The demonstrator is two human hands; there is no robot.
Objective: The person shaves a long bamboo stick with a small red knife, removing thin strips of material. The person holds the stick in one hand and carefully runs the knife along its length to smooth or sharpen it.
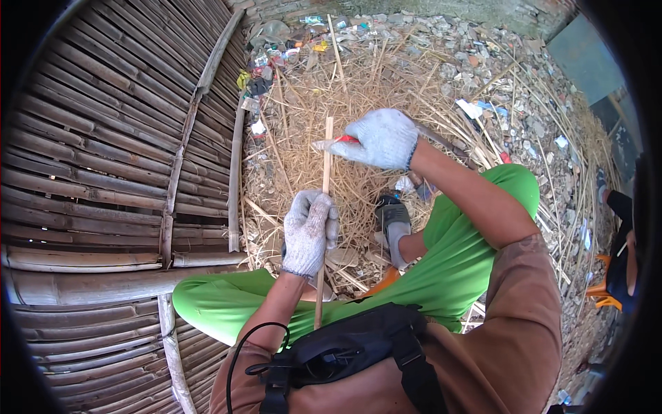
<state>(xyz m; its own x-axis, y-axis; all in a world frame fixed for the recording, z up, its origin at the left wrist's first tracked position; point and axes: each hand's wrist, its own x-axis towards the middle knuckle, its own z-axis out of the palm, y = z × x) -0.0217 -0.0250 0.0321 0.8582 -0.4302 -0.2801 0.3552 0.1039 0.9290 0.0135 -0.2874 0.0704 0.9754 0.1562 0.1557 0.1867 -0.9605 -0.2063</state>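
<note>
My left hand (308,231), in a whitish knitted glove, is closed round a thin pale bamboo strip (327,172). The strip stands nearly lengthwise before me, its lower end reaching back toward my waist. Farther out, my gloved right hand (383,140) grips a knife, whose pale blade (321,145) lies against the strip near its far end. Something red (348,139) shows between the thumb and fingers. A long dark shaft (445,141) sticks out behind this hand, apparently the knife's handle; the fist hides the part between.
Shavings (365,90) cover the ground between and beyond my legs in green trousers (441,248). A bamboo slat wall (103,152) rises close on the left. Rubble and litter (476,69) lie beyond, with loose strips at the right. Another person sits by an orange stool (605,284) at far right.
</note>
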